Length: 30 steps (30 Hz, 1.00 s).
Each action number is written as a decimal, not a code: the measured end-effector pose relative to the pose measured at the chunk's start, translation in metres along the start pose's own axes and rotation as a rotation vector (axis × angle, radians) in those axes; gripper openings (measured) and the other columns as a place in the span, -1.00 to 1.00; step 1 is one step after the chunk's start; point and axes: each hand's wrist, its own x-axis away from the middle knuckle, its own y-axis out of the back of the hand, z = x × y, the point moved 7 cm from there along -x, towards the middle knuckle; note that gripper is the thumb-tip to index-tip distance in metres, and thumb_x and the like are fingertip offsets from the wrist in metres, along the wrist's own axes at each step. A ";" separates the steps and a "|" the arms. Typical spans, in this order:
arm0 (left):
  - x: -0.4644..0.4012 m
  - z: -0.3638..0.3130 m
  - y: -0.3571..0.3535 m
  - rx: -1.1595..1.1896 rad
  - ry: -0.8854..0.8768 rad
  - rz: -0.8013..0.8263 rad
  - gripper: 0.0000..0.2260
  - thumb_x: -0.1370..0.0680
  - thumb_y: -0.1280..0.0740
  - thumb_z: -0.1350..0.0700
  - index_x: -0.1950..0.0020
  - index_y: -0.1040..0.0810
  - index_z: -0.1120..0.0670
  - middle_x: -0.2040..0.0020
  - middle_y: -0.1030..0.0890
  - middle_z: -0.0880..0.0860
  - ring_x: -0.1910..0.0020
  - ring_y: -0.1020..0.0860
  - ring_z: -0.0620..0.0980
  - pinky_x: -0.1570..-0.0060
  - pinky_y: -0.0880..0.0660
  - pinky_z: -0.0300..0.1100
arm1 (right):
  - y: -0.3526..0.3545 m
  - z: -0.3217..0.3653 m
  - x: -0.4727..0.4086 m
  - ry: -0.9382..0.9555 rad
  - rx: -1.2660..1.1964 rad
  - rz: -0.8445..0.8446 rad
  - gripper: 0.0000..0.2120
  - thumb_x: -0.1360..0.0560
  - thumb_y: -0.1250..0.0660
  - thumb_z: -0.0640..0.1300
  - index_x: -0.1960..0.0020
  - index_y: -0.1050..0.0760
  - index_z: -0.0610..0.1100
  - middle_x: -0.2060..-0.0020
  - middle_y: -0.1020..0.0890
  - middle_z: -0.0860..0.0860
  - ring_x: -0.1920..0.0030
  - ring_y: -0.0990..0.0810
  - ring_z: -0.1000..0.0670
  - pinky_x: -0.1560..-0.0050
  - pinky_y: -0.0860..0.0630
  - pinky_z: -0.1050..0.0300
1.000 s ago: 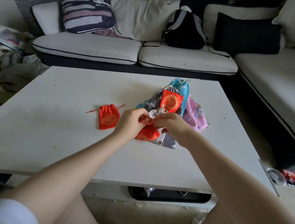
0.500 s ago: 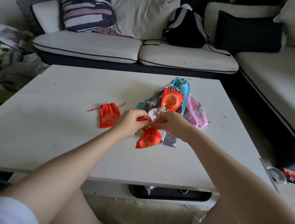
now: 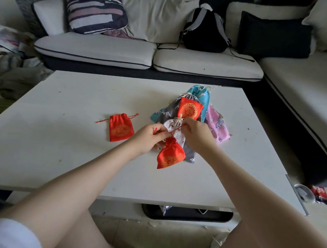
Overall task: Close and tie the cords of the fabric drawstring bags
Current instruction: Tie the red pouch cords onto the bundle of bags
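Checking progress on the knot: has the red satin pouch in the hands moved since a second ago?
Yes. The red satin pouch now hangs lower, toward the near edge of the white table, clear of the pile.

Living room, dim daylight.
White low table [image 3: 63, 157] stands before an L-shaped white sofa [image 3: 94, 49] bearing striped, cream and dark cushions and a black backpack [image 3: 204, 37].

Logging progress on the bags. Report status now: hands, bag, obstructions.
Left hand and right hand each pinch a red cord. Red drawstring bag cinched, on white table. Bag pile close behind; nothing blocking.
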 end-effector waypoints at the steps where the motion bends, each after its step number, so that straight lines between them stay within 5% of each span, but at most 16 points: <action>1: 0.000 0.002 0.000 0.058 0.024 -0.009 -0.84 -0.59 -0.21 0.17 0.16 -0.50 0.06 0.28 -0.57 -0.04 0.37 -0.57 -0.14 0.32 -0.44 -0.27 | -0.004 -0.005 0.000 -0.126 -0.309 0.083 -0.81 -0.52 -0.13 -0.27 0.19 -0.48 -0.18 0.26 -0.56 -0.04 0.20 -0.50 -0.07 0.17 -0.37 0.08; 4: 0.001 0.005 0.000 0.207 0.099 -0.034 -0.76 -0.63 -0.11 0.15 0.18 -0.47 0.09 0.27 -0.58 -0.02 0.42 -0.59 -0.13 0.34 -0.47 -0.26 | -0.018 -0.005 0.009 -0.377 -1.136 0.265 -0.67 -0.53 -0.08 -0.29 0.32 -0.51 -0.17 0.23 -0.64 -0.05 0.16 -0.55 0.00 0.03 -0.45 0.15; 8: 0.001 0.004 0.000 0.358 0.176 -0.103 -0.74 -0.65 -0.03 0.15 0.20 -0.37 0.10 0.25 -0.54 0.04 0.49 -0.59 -0.12 0.45 -0.50 -0.32 | -0.031 -0.010 0.016 -0.558 -1.552 0.291 -0.69 -0.57 -0.01 -0.24 0.31 -0.36 -0.12 0.40 -0.66 -0.03 0.25 -0.67 -0.02 0.02 -0.46 0.08; 14: 0.000 0.017 -0.004 0.387 0.296 -0.242 -0.76 -0.65 -0.02 0.08 0.18 -0.33 0.08 0.25 -0.55 0.08 0.52 -0.59 -0.07 0.47 -0.55 -0.24 | -0.050 -0.028 0.022 -0.769 -1.626 0.149 -0.68 -0.61 -0.01 -0.22 0.28 -0.36 -0.13 0.60 -0.48 0.04 0.52 -0.59 0.05 0.16 -0.45 0.00; 19: -0.001 0.017 -0.008 0.581 0.255 -0.322 -0.71 -0.65 -0.01 0.09 0.24 -0.31 0.10 0.33 -0.57 0.08 0.51 -0.57 -0.10 0.44 -0.52 -0.29 | -0.049 -0.030 0.020 -0.867 -1.689 0.077 -0.67 -0.61 -0.02 -0.25 0.30 -0.36 -0.20 0.66 -0.40 -0.02 0.40 -0.38 0.01 0.32 -0.40 0.08; 25: -0.001 0.014 -0.004 0.363 0.282 -0.227 -0.72 -0.63 -0.08 0.08 0.26 -0.35 0.07 0.31 -0.58 0.01 0.47 -0.53 -0.09 0.52 -0.41 -0.30 | -0.037 -0.044 0.015 -0.842 -1.427 0.054 -0.71 -0.59 -0.10 -0.22 0.27 -0.42 -0.17 0.62 -0.39 0.02 0.43 -0.35 0.03 0.29 -0.40 0.14; 30: -0.001 0.009 -0.003 0.441 0.349 -0.121 -0.73 -0.63 -0.09 0.07 0.17 -0.48 0.11 0.53 -0.49 0.00 0.64 -0.29 -0.14 0.63 -0.15 -0.40 | -0.032 -0.045 0.018 -0.751 -1.133 0.102 -0.79 -0.55 -0.21 -0.26 0.24 -0.49 -0.22 0.50 -0.31 -0.02 0.46 -0.31 0.04 0.38 -0.43 0.20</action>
